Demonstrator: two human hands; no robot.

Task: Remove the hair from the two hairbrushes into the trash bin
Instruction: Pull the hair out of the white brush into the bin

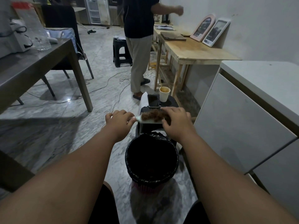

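A white hairbrush (146,120) is held level just beyond the trash bin (129,156), bristles up, with a clump of brown hair (152,115) matted on it. My left hand (119,122) is closed around the brush's handle. My right hand (177,121) lies over the far end of the brush head, its fingers on the hair. The bin is round, lined with a black bag, and stands on the floor between my knees. Only one brush is in view.
A black stool (169,102) behind the brush carries a phone (152,101), a paper cup (164,94) and white paper. A person (140,46) stands by a wooden table (194,49) ahead. A dark table (32,68) is at left, a white cabinet (242,118) at right. Cables cross the floor.
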